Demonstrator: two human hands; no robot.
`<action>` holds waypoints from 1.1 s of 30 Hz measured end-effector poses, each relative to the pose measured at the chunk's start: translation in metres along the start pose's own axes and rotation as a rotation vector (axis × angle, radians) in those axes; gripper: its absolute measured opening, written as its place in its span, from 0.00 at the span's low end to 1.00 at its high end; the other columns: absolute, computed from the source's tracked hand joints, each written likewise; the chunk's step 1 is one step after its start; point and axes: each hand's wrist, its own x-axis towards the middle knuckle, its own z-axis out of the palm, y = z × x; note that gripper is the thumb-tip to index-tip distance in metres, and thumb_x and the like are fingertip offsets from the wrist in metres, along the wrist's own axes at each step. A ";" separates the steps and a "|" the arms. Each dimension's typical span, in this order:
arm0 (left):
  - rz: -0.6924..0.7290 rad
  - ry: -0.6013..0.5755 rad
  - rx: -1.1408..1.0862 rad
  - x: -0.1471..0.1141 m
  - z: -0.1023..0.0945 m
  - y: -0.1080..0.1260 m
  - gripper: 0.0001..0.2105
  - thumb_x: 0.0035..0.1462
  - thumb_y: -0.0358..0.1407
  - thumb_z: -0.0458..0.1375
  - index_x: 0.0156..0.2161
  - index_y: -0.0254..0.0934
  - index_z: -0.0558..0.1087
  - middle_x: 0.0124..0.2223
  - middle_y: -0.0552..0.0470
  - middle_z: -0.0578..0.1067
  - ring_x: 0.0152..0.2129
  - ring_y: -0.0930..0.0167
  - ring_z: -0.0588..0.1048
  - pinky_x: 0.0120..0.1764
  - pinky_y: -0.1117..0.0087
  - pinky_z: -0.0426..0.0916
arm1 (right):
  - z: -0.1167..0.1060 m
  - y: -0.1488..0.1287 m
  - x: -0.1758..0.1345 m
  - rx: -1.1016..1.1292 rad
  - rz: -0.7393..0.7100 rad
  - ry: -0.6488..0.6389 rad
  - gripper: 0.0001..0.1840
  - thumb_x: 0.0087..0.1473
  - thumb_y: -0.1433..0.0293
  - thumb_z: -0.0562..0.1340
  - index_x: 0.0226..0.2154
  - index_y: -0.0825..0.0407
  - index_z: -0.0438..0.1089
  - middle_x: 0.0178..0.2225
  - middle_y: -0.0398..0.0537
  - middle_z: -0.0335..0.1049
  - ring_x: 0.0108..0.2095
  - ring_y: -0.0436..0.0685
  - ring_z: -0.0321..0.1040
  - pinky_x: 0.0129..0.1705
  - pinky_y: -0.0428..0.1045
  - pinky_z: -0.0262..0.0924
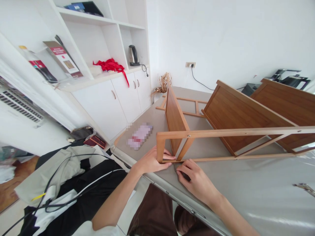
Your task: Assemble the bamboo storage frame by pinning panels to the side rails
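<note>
- Wooden shelf unit (pixel 241 121): we are seeing it lying on its side across the centre and right of the frame, its panels standing on edge.
- Left hand (pixel 153 160): it is gripping the unit's near lower corner, at lower centre, fingers wrapping around the wood.
- Right hand (pixel 197 178): just right of the left one, it is closing its fingers around a dark-handled tool (pixel 186 176), whose thin shaft is pointing at the lower rail; we are not able to tell whether the tip is touching.
- Grey table (pixel 258 186): it is bearing the unit.
- Pixelated pinkish item (pixel 139 137): it is lying on the table, left of centre.
- Metal piece (pixel 305 187): it is lying near the right edge.
- White cabinet (pixel 98 105): at upper left, it is holding a kettle (pixel 133 55), red ribbon (pixel 110 65) and a bottle (pixel 40 67).
- Clothes (pixel 64 164): they are heaping at lower left, cables (pixel 52 177) crossing them.
</note>
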 end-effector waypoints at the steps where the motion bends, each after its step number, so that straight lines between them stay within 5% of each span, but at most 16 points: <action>1: 0.003 0.002 -0.002 0.000 0.000 -0.001 0.14 0.62 0.39 0.61 0.52 0.48 0.79 0.47 0.53 0.80 0.47 0.65 0.75 0.54 0.63 0.66 | 0.000 0.000 0.000 -0.008 0.000 0.002 0.08 0.64 0.73 0.57 0.38 0.48 0.72 0.35 0.47 0.68 0.39 0.57 0.65 0.43 0.54 0.65; 33: 0.002 0.038 -0.021 -0.001 0.002 0.000 0.13 0.61 0.39 0.63 0.51 0.46 0.79 0.46 0.53 0.81 0.47 0.66 0.76 0.54 0.64 0.67 | 0.009 0.001 -0.006 0.048 -0.027 0.150 0.07 0.64 0.74 0.58 0.39 0.48 0.70 0.35 0.47 0.68 0.38 0.56 0.67 0.42 0.53 0.66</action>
